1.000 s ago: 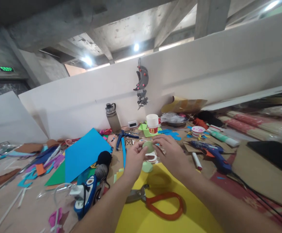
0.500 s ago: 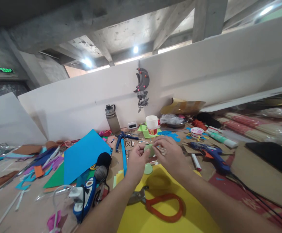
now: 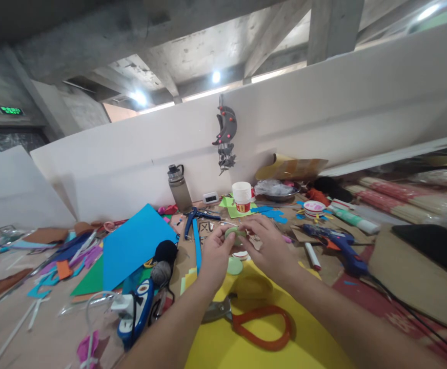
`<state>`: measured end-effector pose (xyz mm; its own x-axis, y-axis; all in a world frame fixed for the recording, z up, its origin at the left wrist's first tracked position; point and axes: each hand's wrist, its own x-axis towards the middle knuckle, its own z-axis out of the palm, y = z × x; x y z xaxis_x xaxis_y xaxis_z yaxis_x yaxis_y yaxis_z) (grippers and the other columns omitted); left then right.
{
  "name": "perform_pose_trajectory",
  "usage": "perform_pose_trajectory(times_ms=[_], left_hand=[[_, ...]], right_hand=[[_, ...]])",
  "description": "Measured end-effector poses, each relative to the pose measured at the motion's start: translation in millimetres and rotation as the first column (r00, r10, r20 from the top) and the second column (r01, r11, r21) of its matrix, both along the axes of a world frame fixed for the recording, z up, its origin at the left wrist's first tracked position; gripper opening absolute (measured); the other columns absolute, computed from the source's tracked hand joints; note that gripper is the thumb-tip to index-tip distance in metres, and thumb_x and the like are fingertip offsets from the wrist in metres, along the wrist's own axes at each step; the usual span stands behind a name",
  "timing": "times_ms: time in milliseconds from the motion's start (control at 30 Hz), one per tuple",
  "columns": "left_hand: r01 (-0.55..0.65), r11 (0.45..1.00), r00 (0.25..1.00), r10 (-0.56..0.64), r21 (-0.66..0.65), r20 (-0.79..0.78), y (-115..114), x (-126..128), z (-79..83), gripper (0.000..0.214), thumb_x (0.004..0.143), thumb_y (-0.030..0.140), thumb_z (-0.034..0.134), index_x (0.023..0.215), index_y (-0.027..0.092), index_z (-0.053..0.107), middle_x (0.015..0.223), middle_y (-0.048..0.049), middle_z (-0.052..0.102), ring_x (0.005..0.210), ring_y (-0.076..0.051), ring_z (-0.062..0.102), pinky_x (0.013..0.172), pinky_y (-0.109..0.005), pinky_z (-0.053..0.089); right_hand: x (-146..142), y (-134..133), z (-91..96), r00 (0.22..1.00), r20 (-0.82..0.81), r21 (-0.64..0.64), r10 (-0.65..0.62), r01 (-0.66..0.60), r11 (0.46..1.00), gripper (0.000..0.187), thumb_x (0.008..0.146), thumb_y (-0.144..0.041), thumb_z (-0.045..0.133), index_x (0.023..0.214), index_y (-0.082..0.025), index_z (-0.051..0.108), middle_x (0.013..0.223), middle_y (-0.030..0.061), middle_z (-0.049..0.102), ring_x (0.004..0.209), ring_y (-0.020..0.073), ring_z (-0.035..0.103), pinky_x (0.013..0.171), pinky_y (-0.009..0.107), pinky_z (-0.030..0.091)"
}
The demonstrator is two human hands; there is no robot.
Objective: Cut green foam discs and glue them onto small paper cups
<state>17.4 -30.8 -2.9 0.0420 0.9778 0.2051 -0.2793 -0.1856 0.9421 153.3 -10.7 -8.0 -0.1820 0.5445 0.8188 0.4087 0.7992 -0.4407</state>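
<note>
From my remote seat I see the pale green disc (image 3: pixel 234 234) between the two hands, at their fingertips. The left hand (image 3: pixel 216 256) pinches its left side, thumb toward me; the right hand (image 3: pixel 267 245) has bent fingers at its right edge, though I can't tell how firmly they grip. Both forearms slant inward above the yellow sheet (image 3: pixel 311 328), straddling the scissors (image 3: pixel 241 326).

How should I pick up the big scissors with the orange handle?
Probably by the orange loop, coming from the right: it's wide enough for fingers and lies on that side. The scissors rest on the yellow paper with their metal blades toward the left, so keep fingers off those.
</note>
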Motion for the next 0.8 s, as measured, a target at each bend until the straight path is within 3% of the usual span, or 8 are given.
perform_pose_trajectory(times_ms=[367, 533, 667, 800], left_hand=[[-0.017, 0.998, 0.995, 0.023, -0.056, 0.096, -0.1, -0.8, 2.5, 0.029, 0.072, 0.039, 0.073, 0.087, 0.015, 0.065, 0.089, -0.0045, 0.067, 0.072, -0.012, 0.062, 0.066, -0.026, 0.055], [-0.039, 0.995, 0.99, 0.051, -0.095, 0.129, 3.7, -2.4, 3.4, 0.031, 0.066, 0.037, 0.077, 0.084, 0.015, 0.065, 0.08, -0.0024, 0.066, 0.069, -0.013, 0.064, 0.066, -0.029, 0.056], [-0.07, 0.986, 0.99, 0.088, -0.151, 0.112, 9.3, -7.4, 4.4, 0.032, 0.064, 0.036, 0.078, 0.082, 0.014, 0.062, 0.076, -0.0039, 0.067, 0.07, -0.018, 0.068, 0.066, -0.032, 0.058], [-0.099, 0.989, 0.991, 0.108, -0.109, 0.08, 15.0, -16.4, 5.1, 0.031, 0.066, 0.037, 0.076, 0.082, 0.014, 0.062, 0.076, -0.0045, 0.067, 0.073, -0.019, 0.068, 0.066, -0.032, 0.058]], right_hand=[[0.8, -0.1, -2.0, 0.999, 0.027, 0.059, 0.023, -0.025, 0.998, 0.02, 0.082, -0.01, 0.052, 0.096, -0.021, 0.061, 0.098, 0.0092, 0.059, 0.095, 0.0224, 0.055, 0.081, 0.039, 0.049], [4.7, -2.0, 7.1, 1.0, -0.013, -0.05, 0.011, -0.012, 0.999, 0.015, 0.084, -0.016, 0.054, 0.096, -0.022, 0.061, 0.099, 0.009, 0.061, 0.097, 0.0228, 0.057, 0.083, 0.039, 0.048], [25.4, 3.1, 21.4, 0.981, -0.021, -0.162, -0.194, 0.188, 0.969, 0.012, 0.086, -0.025, 0.053, 0.095, -0.02, 0.06, 0.095, 0.0088, 0.062, 0.086, 0.0219, 0.059, 0.077, 0.036, 0.049], [80.7, 13.6, 17.3, 0.881, 0.215, -0.163, -0.421, 0.457, 0.874, 0.017, 0.082, -0.033, 0.056, 0.089, -0.019, 0.062, 0.09, 0.0107, 0.064, 0.087, 0.0273, 0.058, 0.081, 0.043, 0.045]])
